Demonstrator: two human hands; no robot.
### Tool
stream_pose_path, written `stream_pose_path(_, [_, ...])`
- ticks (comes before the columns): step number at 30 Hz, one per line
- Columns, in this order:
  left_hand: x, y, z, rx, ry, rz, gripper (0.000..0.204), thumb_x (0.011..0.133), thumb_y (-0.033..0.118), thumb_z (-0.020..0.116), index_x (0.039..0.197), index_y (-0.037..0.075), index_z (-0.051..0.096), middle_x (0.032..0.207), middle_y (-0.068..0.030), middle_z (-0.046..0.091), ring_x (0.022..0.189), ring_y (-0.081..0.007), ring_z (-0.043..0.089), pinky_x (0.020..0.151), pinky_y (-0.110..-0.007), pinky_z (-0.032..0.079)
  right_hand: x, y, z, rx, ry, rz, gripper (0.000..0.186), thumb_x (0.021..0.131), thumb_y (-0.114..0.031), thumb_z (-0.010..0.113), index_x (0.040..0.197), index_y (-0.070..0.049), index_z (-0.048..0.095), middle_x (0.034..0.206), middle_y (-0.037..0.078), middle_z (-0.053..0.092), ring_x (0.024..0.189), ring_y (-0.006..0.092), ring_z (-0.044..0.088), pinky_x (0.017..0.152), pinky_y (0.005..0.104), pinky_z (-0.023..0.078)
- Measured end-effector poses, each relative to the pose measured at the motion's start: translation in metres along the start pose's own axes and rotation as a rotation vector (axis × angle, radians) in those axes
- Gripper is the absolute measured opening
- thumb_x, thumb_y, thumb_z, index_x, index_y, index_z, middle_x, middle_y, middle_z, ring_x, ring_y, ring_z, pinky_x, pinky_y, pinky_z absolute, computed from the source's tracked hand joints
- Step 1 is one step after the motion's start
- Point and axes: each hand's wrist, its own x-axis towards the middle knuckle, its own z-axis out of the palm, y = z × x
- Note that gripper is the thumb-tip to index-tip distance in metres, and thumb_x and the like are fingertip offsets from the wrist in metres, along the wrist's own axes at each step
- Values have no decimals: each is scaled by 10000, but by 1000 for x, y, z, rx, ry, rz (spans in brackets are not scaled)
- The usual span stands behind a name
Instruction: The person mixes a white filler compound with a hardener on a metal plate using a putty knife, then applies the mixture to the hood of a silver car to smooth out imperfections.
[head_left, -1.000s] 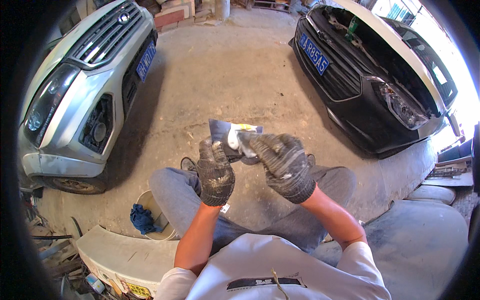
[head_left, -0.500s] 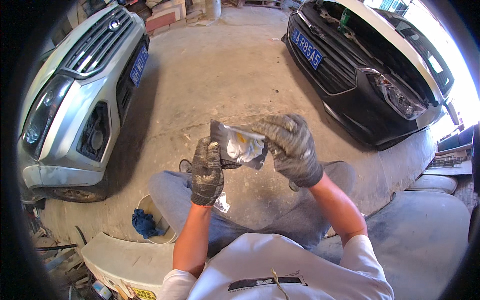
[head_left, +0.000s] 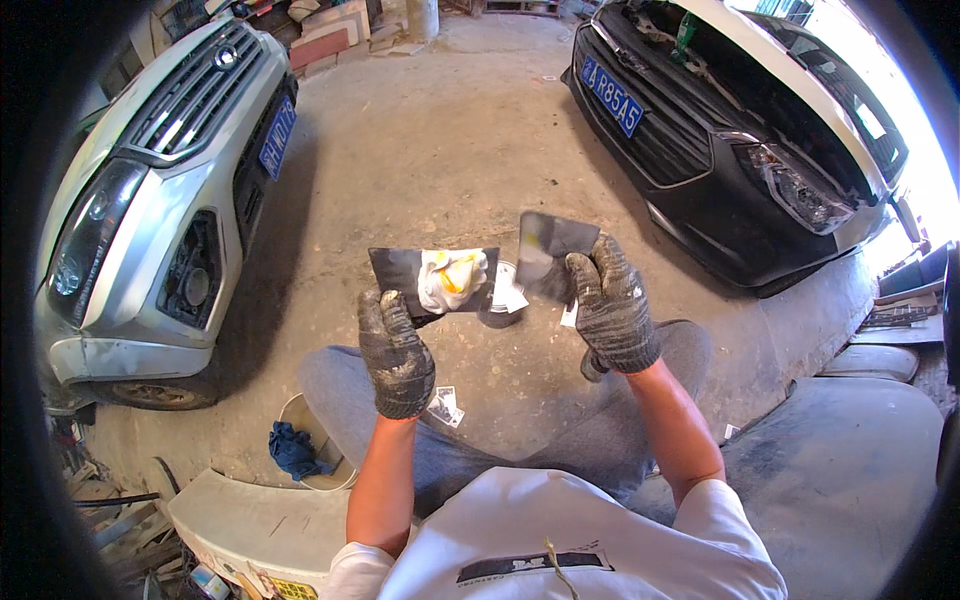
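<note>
On the dark plate (head_left: 396, 275) in the left hand (head_left: 397, 355) — yellow-streaked paste (head_left: 452, 280).

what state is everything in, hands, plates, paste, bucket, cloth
Left hand, gloved, holding left plate
Left plate, dark, loaded with paste
Paste, heaped, white streaked with yellow
Right hand, gloved, gripping right plate
Right plate, raised, apart from left
Bucket, open-topped
Cloth, crumpled at bucket's rim

Gloved left hand (head_left: 397, 352) and right hand (head_left: 614, 312) raised before the body, apart from each other.
Both are closed in a grip, the right slightly higher. The left forearm (head_left: 381, 475) rises almost straight; the right forearm (head_left: 678, 422) slants inward from a bent elbow (head_left: 704, 474). Knees (head_left: 334, 378) bent and spread.
</note>
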Motion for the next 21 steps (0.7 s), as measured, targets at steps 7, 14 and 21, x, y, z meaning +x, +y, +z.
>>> stream_pose_path(7, [-16,7,9,336,-10,325,448,868,-63,552,1312,-61,494,1196,-297,570,987,-419,603,883,-473,484,-25,19,51,76,-178,330,223,985,-222,520,1047,-20,593,889,164,652,839,311,636,797,417,482])
stream_pose_path(14, [-15,21,0,436,-240,443,422,885,-69,538,1306,-63,525,1151,-289,604,975,-412,614,843,-482,496,-15,21,61,75,-210,480,248,972,-221,555,1098,-13,601,858,157,623,828,251,640,717,353,508])
stream_pose_path(21, [2,26,-5,-69,-248,-2,216,1008,129,474,1128,-36,546,967,-182,661,707,-289,669,616,-372,554,15,3,36,594,58,365,268,941,-101,630,1190,-4,600,1006,27,664,879,115,607,765,272,519])
